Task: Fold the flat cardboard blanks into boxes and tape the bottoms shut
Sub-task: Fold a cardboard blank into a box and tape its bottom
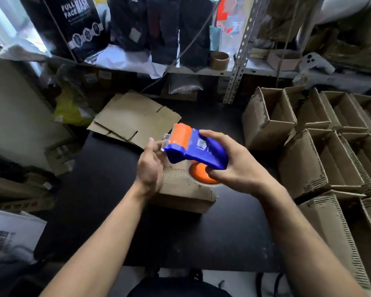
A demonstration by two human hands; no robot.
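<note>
Over black table (107,211), right hand (234,166) grips tape dispenser (193,148) (blue-orange).

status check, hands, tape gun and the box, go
Right hand grip on blue tape dispenser, held above folded box. Left hand pinching tape end at orange roller. Flat blanks behind; nothing in the way.

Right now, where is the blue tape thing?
The blue and orange tape dispenser is mid-view, gripped by the right hand, above the cardboard box on the black table.
</note>
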